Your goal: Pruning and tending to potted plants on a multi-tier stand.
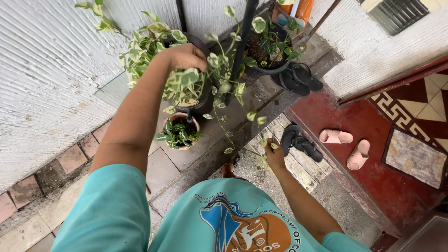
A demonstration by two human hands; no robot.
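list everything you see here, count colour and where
variegated vine plant: one, green and cream, black pot by the white wall
small potted plant: one, green in a terracotta pot, below the vine
dark pot plant: one, green, top centre
black sandals: two pairs, by the dark pot and on the step
pink slides: one pair, red floor at right
left hand: one, in the vine's leaves
right hand: one, grip on a trailing stem tip
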